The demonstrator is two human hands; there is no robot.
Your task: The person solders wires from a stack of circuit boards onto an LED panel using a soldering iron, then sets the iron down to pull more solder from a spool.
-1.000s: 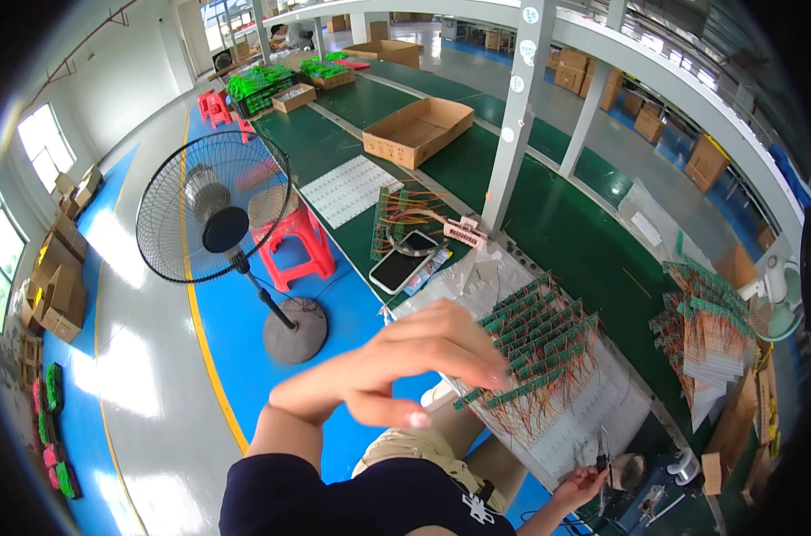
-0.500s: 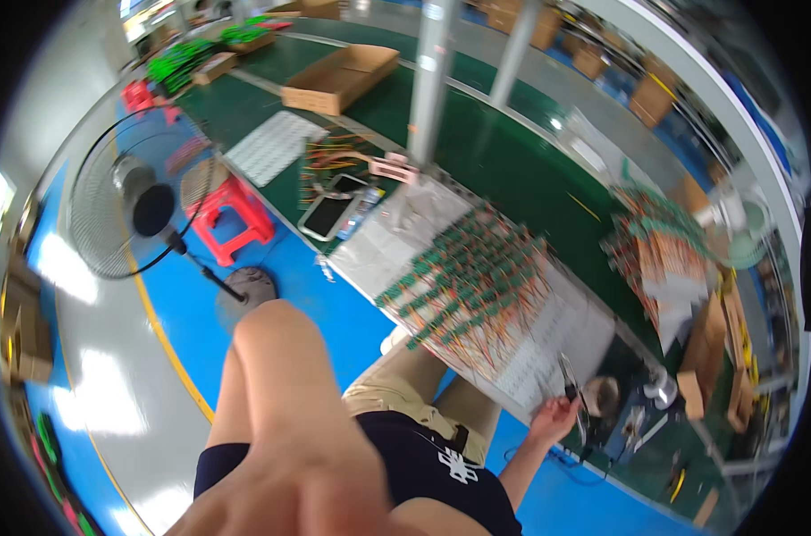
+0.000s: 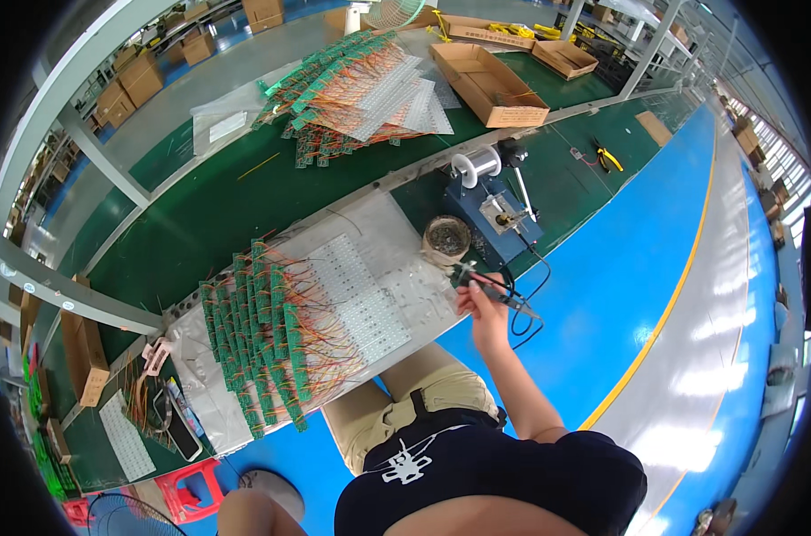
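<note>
My right hand [image 3: 486,311] is closed around a soldering iron [image 3: 504,293] with a dark handle and a cable, at the bench's near edge. Just beyond it stands a round tin [image 3: 446,237] with a dark, rough filling. Next to the tin is a blue soldering unit [image 3: 486,214] carrying a reel of solder wire [image 3: 477,166]. To the left, rows of small green circuit boards [image 3: 258,339] with red and yellow wires lie partly over a white perforated sheet [image 3: 356,299]. My left hand is out of view; only part of my left arm [image 3: 255,514] shows at the lower edge.
More wired boards [image 3: 334,89] are stacked across the bench. An open cardboard box [image 3: 490,85] and yellow-handled pliers [image 3: 609,159] lie to the right. A phone [image 3: 184,439] rests at the left near a red stool [image 3: 191,491] and a floor fan [image 3: 128,515]. A metal post [image 3: 101,156] rises far left.
My view has swung to the right, so the boards now appear farther left. My left hand, earlier raised close to the camera, has left the picture. The soldering iron stays in my right hand.
</note>
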